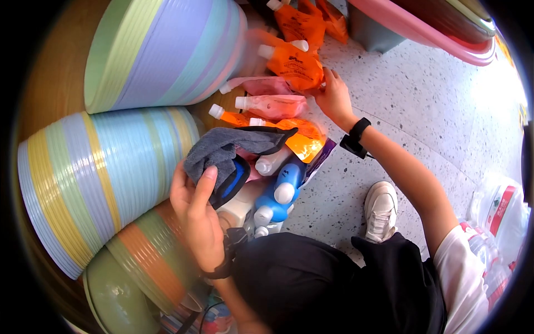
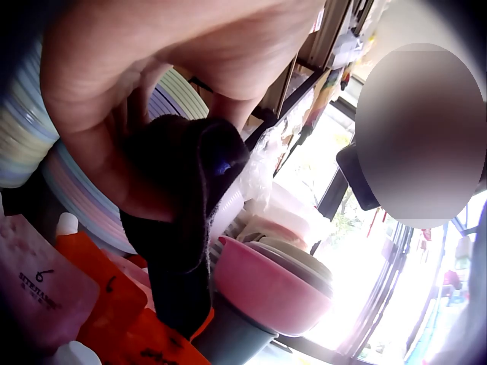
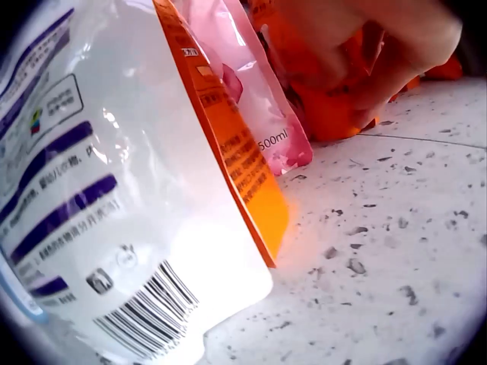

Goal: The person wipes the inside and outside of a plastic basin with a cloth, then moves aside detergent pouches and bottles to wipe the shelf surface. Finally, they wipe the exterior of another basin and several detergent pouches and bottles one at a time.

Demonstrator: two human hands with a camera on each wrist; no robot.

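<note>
The left hand [image 1: 201, 225] holds a bunched grey cloth with black edging [image 1: 214, 150] and a blue patch, thumb on top; the left wrist view shows its fingers curled round the dark cloth [image 2: 179, 251]. Up at the row of pouches, the right hand [image 1: 335, 100] has its fingertips on the lower edge of an orange spouted pouch [image 1: 295, 67]. In the right wrist view the right hand [image 3: 380, 46] grips orange plastic [image 3: 323, 114], its fingertips partly hidden. Between the hands lie pink pouches [image 1: 278, 106], another orange pouch [image 1: 306, 142] and blue bottles [image 1: 289, 175].
Stacks of striped basins [image 1: 111, 161] lie on their sides at the left, with green and orange ones [image 1: 161, 250] below. A pink basin [image 1: 406, 28] stands at the upper right on the speckled floor [image 1: 423, 100]. Wrapped bottles [image 1: 492, 245] stand at the far right.
</note>
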